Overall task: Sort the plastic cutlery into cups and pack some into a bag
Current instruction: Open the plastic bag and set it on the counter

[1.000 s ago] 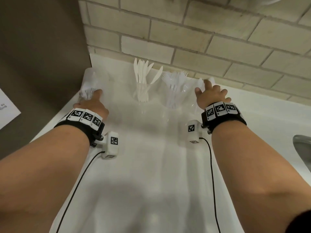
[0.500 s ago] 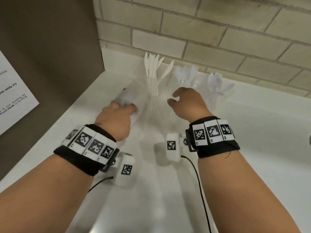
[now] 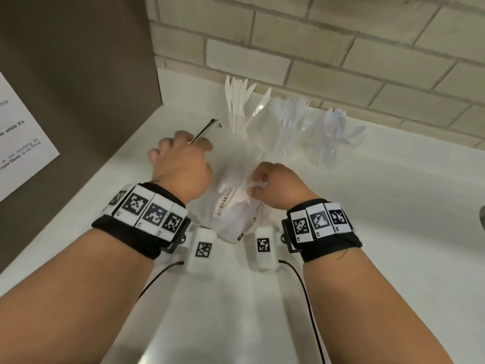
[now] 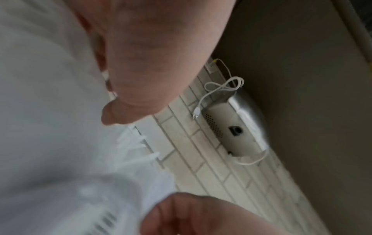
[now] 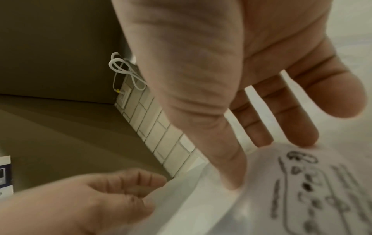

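Note:
A clear plastic bag point(image 3: 231, 206) with barcode labels lies on the white counter point(image 3: 393, 232) between my hands, white cutlery faintly showing inside. My left hand point(image 3: 181, 158) grips its far end, where a black zip strip point(image 3: 203, 131) sticks out past the fingers. My right hand point(image 3: 265, 179) pinches the bag's right side; in the right wrist view the thumb lies on the printed bag point(image 5: 302, 190) with the fingertips behind its edge. By the wall stand three clear cups: knives point(image 3: 238, 111), forks point(image 3: 288, 114) and spoons point(image 3: 336, 130).
A brown side panel point(image 3: 78, 74) with a paper notice point(image 3: 15, 143) closes off the left. The brick wall point(image 3: 341, 48) runs behind the cups. A sink edge point(image 3: 482, 216) shows at the far right. A wall-mounted metal unit point(image 4: 231, 127) with a white cord hangs above.
Both hands drew back from the wall towards me. The left hand carried the bag to the middle of the counter, and the right hand left the spoon cup and took hold of the bag.

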A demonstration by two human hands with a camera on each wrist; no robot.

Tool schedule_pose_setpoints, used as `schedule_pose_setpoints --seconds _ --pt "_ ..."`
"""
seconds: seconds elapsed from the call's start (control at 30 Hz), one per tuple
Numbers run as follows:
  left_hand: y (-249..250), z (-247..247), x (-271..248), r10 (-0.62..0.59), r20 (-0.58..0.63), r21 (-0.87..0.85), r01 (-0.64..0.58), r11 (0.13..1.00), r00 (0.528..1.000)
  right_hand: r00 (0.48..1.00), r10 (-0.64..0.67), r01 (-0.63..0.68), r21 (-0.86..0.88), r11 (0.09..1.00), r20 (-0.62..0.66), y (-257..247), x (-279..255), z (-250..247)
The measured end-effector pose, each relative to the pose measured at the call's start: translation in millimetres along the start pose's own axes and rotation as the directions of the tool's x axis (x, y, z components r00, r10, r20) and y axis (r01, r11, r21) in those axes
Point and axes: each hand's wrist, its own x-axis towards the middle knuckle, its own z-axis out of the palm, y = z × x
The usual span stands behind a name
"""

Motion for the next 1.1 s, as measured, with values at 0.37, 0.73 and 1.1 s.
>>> schedule_pose_setpoints --seconds 0.37,0.73,1.1 --pt "2 -3 24 0.204 -0.062 -0.356 -0.213 0.91 0.977 0.916 0.076 0.037 0.273 0.961 -0.395 -2 4 -43" --pt "31 -90 33 0.284 -0.225 -0.009 -0.293 0.956 0.932 0.786 0.104 0.389 0.618 0.684 -0.61 -8 7 -87" --pt "102 -78 20 0.349 -0.261 -0.333 -0.423 0.843 0.9 0.815 0.043 0.397 0.611 0.684 -0.578 -21 -30 -85"
